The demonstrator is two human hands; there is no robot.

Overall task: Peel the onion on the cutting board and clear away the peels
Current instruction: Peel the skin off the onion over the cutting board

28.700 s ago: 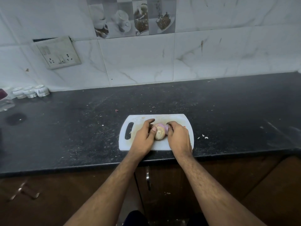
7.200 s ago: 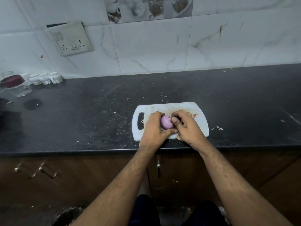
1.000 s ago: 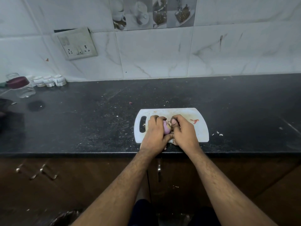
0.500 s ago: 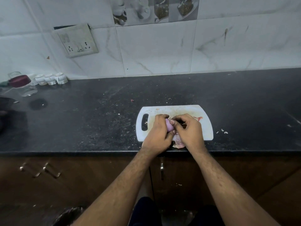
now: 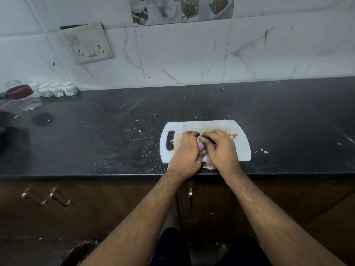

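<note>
Now that a loose pink peel (image 5: 209, 163) has dropped to the cutting board's (image 5: 243, 148) near edge, my hands, left hand (image 5: 187, 150) and right hand (image 5: 221, 148), stay clamped together on the onion (image 5: 200, 145) over the board, and I judge peeling nearly done, clearing still ahead.

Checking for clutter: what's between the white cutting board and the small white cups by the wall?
Only bare black countertop with scattered crumbs, per the head view.

Home kitchen, dark stone countertop (image 5: 96, 143), white marbled wall tiles (image 5: 182, 58) with food-picture tiles (image 5: 182, 10), switch-and-socket plate (image 5: 89, 44), white cutting board (image 5: 242, 144), brown cabinet doors (image 5: 96, 204) below
</note>
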